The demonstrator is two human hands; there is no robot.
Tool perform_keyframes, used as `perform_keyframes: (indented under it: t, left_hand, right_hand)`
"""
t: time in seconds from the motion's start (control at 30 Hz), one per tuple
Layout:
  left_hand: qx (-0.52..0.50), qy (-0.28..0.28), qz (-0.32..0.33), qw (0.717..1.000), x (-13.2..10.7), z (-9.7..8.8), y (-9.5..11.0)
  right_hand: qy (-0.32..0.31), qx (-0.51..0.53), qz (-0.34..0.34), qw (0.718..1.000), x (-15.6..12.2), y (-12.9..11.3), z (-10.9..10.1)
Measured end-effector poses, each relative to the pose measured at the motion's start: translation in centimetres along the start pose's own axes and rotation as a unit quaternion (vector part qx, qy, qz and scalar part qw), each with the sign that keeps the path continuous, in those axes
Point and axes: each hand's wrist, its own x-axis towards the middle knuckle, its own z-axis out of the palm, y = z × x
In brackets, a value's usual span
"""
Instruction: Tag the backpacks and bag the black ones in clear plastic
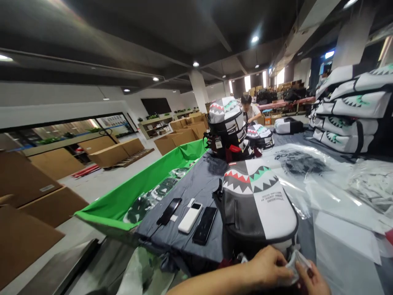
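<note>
Lettering (272, 209) inverted on shark-print backpack (254, 217); left hand (267, 266) and right hand (313, 280) pinch plastic (291, 268).

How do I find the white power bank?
Find the grey-covered table beside the big green bin. Three flat things lie in a row there. The power bank is the middle one, white, between a black phone and another black phone.
</note>
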Motion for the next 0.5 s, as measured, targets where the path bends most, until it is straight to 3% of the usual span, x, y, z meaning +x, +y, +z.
perform_keyframes:
  t: [0.13,0.3,0.43,0.5]
  left_hand:
    - [0.153,0.01,0.094,0.984,-1.3,-0.5,1.9]
    - [0.268,0.035,0.133,0.953,-1.9,0.6,1.5]
    - [0.361,0.064,0.167,0.915,-1.6,1.6,0.5]
    - [0.397,0.079,0.199,0.893,-1.2,2.0,0.0]
  right_hand:
    - [-0.028,-0.035,-0.074,0.996,-0.5,-2.3,1.5]
    - [0.024,-0.08,-0.131,0.988,0.4,-2.1,3.1]
    - [0.032,-0.137,-0.164,0.976,0.9,-3.2,2.0]
    - [0.051,-0.181,-0.221,0.957,0.8,-4.8,0.6]
